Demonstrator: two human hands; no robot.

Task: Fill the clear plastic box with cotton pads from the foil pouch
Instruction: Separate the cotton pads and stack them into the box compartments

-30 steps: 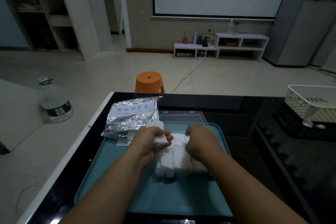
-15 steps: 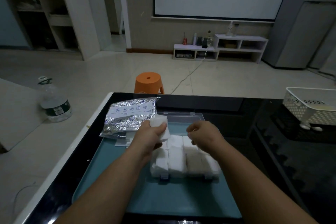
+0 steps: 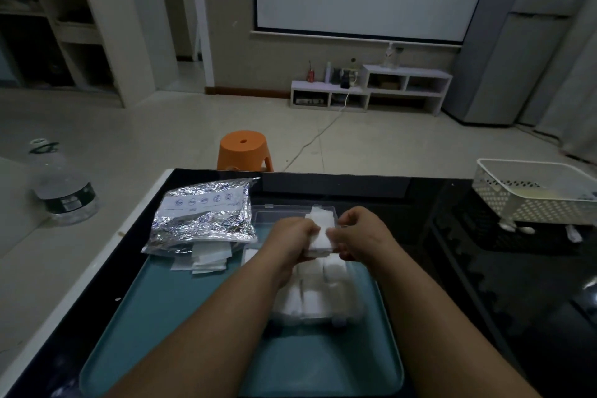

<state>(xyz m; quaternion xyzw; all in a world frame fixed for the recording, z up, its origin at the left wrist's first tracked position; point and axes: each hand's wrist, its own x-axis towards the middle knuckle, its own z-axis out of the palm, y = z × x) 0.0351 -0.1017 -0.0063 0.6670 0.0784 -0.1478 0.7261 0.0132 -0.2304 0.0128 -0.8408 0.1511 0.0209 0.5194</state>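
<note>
One teal tray (image 3: 181, 317) is carrying one foil pouch (image 3: 206, 220) far left and one clear plastic box (image 3: 319, 321) mid-tray, its pad rows (image 3: 315, 297) partly hiding under the left hand (image 3: 292, 242). That hand and the right hand (image 3: 361, 236) are both pinching one pad stack (image 3: 323, 236) above it.

The left grip (image 3: 295, 241) and right grip (image 3: 361, 236) together pinch a stack of cotton pads (image 3: 321, 236) over the pad-filled clear plastic box (image 3: 323, 321) on a teal tray (image 3: 193, 317). The foil pouch (image 3: 206, 216) lies at the tray's far left.
</note>
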